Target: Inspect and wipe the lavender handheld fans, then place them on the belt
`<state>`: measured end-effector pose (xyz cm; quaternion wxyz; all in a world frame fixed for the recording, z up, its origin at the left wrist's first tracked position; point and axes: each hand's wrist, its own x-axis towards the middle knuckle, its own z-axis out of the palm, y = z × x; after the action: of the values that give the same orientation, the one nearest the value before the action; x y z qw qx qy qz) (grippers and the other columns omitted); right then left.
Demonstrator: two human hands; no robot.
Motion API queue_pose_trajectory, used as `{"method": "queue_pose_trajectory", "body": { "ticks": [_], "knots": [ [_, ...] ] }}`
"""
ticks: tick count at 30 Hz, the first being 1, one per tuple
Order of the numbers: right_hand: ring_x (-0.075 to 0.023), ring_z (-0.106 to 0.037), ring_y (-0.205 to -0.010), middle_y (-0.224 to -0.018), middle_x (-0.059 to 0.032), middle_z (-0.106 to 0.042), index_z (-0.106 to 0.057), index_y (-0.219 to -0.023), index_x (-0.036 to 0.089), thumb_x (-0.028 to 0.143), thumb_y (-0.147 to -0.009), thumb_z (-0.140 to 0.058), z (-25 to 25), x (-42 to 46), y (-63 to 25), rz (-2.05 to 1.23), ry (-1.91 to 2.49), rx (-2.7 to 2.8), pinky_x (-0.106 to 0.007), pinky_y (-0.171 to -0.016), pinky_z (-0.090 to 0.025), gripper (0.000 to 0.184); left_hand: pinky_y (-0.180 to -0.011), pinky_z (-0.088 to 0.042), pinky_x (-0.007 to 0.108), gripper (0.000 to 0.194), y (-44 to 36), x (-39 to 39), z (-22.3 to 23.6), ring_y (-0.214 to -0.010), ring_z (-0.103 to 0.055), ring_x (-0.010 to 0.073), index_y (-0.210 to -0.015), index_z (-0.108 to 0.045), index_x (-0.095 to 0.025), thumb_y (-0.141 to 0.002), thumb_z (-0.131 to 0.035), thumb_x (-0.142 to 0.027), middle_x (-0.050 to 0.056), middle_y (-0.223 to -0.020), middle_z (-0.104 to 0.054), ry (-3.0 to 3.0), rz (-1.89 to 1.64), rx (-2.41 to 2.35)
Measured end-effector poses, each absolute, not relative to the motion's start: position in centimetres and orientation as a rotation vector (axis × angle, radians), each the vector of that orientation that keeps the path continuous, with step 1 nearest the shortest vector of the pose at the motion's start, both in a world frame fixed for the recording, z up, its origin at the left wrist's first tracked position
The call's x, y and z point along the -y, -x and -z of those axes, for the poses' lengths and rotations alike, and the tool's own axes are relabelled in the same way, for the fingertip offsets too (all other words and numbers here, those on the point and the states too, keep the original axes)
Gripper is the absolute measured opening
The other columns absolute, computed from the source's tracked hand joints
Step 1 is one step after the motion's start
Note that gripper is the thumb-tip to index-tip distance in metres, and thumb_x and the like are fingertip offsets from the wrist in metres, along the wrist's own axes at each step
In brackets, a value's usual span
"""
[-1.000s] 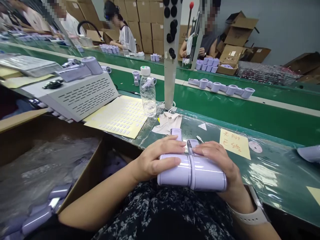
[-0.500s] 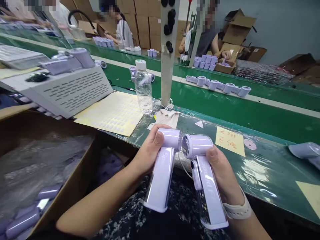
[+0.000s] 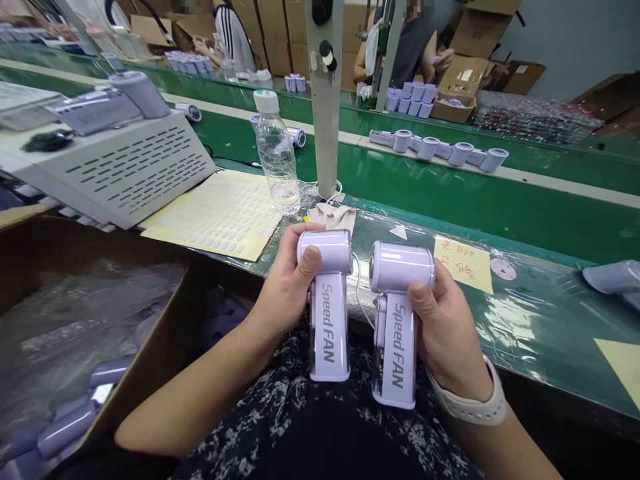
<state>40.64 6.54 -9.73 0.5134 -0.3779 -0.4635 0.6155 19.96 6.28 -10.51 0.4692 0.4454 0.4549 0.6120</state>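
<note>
Two lilac handheld fans are held side by side over my lap, heads up and handles hanging down, apart from each other. My left hand (image 3: pixel 290 280) is closed round the head of the left handheld fan (image 3: pixel 330 320), thumb across its barrel. Closed on the right handheld fan (image 3: pixel 400 333) is my right hand (image 3: pixel 445 320), thumb at the joint of head and handle. Both handles show grey "Speed FAN" lettering. Along the right fan's left side, part of the inside shows through an opening. My fingers behind both fans are mostly hidden.
A cardboard box (image 3: pixel 165 333) with plastic bags and lilac fans stands at my left. On the bench are a water bottle (image 3: pixel 277 160), a sticker sheet (image 3: pixel 215 213), a grey vented metal box (image 3: pixel 145 167) and a handwritten note (image 3: pixel 463 263). Fans line the conveyor (image 3: pixel 450 180); people work beyond.
Both fans have turned to hang more upright, and their lettering now reads clearly. The right fan's head has rotated, so its round end grille no longer faces me. Both hands keep their hold.
</note>
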Motion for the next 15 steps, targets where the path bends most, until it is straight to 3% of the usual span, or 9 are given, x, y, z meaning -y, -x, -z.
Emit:
{"method": "queue_pose_trajectory", "body": {
  "ticks": [5, 10, 13, 15],
  "knots": [
    [-0.0160, -0.068, -0.067, -0.090, -0.0035, -0.073, -0.071, -0.113, 0.024, 0.052, -0.081, -0.088, 10.05, -6.84, -41.01, -1.553, 0.859, 1.025, -0.022, -0.057, -0.060, 0.046, -0.060, -0.045, 0.021, 0.055, -19.82, -6.45, 10.79, -0.068, -0.051, 0.0100, -0.119, -0.053, -0.026, -0.086, -0.064, -0.068, 0.001, -0.098, -0.058, -1.085, -1.517, -1.084],
    [-0.0231, -0.074, -0.077, -0.090, -0.0075, -0.077, -0.079, -0.098, 0.021, 0.055, -0.073, -0.092, 10.27, -6.93, -41.60, -1.810, 0.815, 0.981, -0.031, -0.073, -0.066, 0.044, -0.052, -0.043, 0.018, 0.052, -20.14, -6.73, 10.32, -0.065, -0.054, 0.0090, -0.116, -0.050, -0.025, -0.085, -0.069, -0.063, -0.001, -0.093, -0.057, -0.987, -1.514, -1.039],
    [-0.0292, -0.075, -0.086, -0.097, -0.0096, -0.078, -0.080, -0.105, 0.023, 0.059, -0.075, -0.088, 10.68, -6.64, -41.42, -1.887, 0.778, 1.056, -0.037, -0.079, -0.065, 0.047, -0.043, -0.041, 0.017, 0.052, -20.36, -6.78, 10.30, -0.061, -0.059, 0.0101, -0.117, -0.047, -0.026, -0.084, -0.070, -0.060, 0.000, -0.096, -0.057, -0.961, -1.463, -1.005],
    [-0.0338, -0.074, -0.093, -0.101, -0.0107, -0.078, -0.079, -0.110, 0.025, 0.063, -0.075, -0.086, 10.80, -6.36, -41.40, -1.894, 0.763, 1.158, -0.042, -0.082, -0.064, 0.052, -0.044, -0.047, 0.020, 0.053, -20.60, -6.59, 10.35, -0.063, -0.065, 0.0128, -0.121, -0.043, -0.028, -0.086, -0.068, -0.059, 0.003, -0.107, -0.059, -0.980, -1.414, -0.981]
  ]
}}
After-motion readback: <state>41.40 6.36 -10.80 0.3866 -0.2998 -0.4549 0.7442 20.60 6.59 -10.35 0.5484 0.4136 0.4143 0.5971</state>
